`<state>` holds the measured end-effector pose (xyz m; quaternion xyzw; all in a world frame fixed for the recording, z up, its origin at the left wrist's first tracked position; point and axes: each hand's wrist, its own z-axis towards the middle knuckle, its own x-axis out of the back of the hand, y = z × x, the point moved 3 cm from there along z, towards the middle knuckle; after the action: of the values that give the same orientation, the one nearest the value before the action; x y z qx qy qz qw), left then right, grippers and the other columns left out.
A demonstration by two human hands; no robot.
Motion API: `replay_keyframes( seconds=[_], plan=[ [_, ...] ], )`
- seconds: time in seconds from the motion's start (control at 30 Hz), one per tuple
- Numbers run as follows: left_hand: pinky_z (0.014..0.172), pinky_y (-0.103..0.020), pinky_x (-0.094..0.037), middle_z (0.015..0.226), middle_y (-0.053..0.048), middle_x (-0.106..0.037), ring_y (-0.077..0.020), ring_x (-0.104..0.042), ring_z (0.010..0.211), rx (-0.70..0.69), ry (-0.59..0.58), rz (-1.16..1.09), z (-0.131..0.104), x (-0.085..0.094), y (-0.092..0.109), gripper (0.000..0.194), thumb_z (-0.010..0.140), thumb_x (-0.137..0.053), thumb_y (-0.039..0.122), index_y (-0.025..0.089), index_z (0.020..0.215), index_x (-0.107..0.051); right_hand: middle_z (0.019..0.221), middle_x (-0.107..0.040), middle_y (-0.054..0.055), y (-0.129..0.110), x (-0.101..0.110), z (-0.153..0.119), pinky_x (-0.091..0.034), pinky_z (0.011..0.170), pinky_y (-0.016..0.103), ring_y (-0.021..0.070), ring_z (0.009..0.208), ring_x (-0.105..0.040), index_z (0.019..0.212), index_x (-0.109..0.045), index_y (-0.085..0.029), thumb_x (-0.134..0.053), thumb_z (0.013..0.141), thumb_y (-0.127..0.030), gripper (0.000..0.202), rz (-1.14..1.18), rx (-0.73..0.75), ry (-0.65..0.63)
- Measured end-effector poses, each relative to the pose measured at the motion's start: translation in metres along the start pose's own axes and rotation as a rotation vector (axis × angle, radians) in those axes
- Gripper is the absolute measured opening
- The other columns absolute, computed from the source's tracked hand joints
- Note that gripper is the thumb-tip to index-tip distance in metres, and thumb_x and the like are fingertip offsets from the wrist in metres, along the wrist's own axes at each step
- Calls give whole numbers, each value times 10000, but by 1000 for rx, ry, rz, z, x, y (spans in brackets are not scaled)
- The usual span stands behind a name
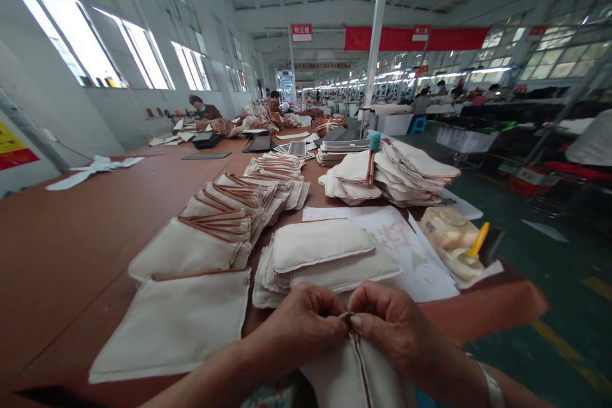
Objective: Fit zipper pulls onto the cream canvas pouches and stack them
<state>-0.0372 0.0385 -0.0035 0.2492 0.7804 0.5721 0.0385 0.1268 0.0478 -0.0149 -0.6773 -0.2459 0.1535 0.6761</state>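
My left hand (318,317) and my right hand (382,319) meet at the table's front edge, thumbs and fingers pinched together. Between them they grip the top end of a cream fabric piece (335,373) with a brown-edged seam down its middle. The rest of the piece hangs down toward me. Just beyond my hands lies a small stack of cream fabric pieces (320,245) with brown edging. To the left, a long overlapping row of similar sewn pieces (191,242) runs away from me, the nearest one (176,319) lying flat.
A taller fabric stack (411,172) stands at the back right of the brown table (95,255). White paper (425,274) with scraps lies right of centre. Beside it are a plastic container (447,229) and a yellow-handled brush (478,242). Other people work farther off.
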Motion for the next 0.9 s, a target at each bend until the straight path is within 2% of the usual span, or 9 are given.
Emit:
replay_keyframes(
  seconds=[0.1, 0.23, 0.37, 0.5, 0.57, 0.63, 0.73, 0.8, 0.9],
  plan=[
    [451, -219, -166, 542, 47, -435, -69, -277, 491, 24, -28, -89, -1, -3, -2, 178, 664, -646, 300, 126, 654, -607, 736, -530, -7, -4, 0, -4, -381, 639, 252, 141, 694, -446, 824, -576, -156, -584, 883, -265, 124, -15, 68, -3],
    [445, -215, -178, 493, 52, -436, -59, -275, 456, 82, -75, -303, -5, -5, -3, 85, 567, -632, 189, 117, 611, -627, 754, -565, 8, -12, 1, -11, -409, 647, 250, 146, 699, -498, 851, -599, -176, -513, 938, -231, 134, -173, 281, -72],
    [495, -213, -287, 581, 2, -550, -91, -415, 510, 108, -33, -575, -9, -10, -2, 193, 605, -736, 284, 113, 647, -658, 735, -549, 20, -8, 5, -16, -390, 565, 248, 145, 632, -493, 855, -637, -186, -446, 963, -197, 219, -414, 477, -52],
    [494, -221, -280, 561, -5, -557, -84, -400, 483, 129, -60, -571, -8, -16, -6, 295, 576, -824, 316, 113, 618, -615, 713, -563, 30, -3, 7, -25, -386, 561, 264, 160, 625, -494, 854, -649, -198, -421, 967, -191, 254, -687, 580, -120],
    [531, -227, -308, 607, -25, -581, -96, -424, 530, 49, -88, -521, -8, -15, -4, 298, 601, -820, 321, 108, 629, -614, 764, -617, 49, -5, 8, -32, -423, 609, 277, 177, 666, -539, 956, -630, -204, -441, 963, -209, 189, -664, 622, -123],
    [575, -230, -329, 666, -42, -599, -112, -451, 595, -74, -121, -423, -9, -12, 3, 292, 672, -788, 349, 97, 671, -639, 832, -635, 58, -7, 12, -36, -453, 671, 287, 189, 732, -575, 1015, -586, -213, -426, 981, -256, 169, -501, 540, -52],
    [576, -217, -318, 651, -12, -563, -101, -417, 599, -205, -141, -266, -13, -8, 14, 279, 772, -720, 367, 96, 732, -667, 833, -580, 25, -7, 20, -32, -454, 679, 274, 178, 750, -548, 1054, -540, -218, -345, 1027, -377, 253, -200, 259, 53],
    [553, -210, -296, 610, 18, -507, -88, -367, 571, -229, -114, -175, -16, -6, 19, 269, 802, -695, 358, 102, 728, -663, 790, -530, 6, -11, 21, -26, -428, 657, 259, 164, 726, -499, 970, -565, -197, -343, 1030, -427, 326, -141, 155, -17],
    [540, -207, -281, 598, 30, -468, -87, -341, 568, -233, -65, -106, -17, -7, 19, 258, 803, -694, 344, 108, 708, -645, 716, -482, -16, -19, 19, -18, -369, 612, 236, 136, 673, -435, 758, -552, -171, -439, 1002, -421, 367, -222, 171, -190]
  ],
)
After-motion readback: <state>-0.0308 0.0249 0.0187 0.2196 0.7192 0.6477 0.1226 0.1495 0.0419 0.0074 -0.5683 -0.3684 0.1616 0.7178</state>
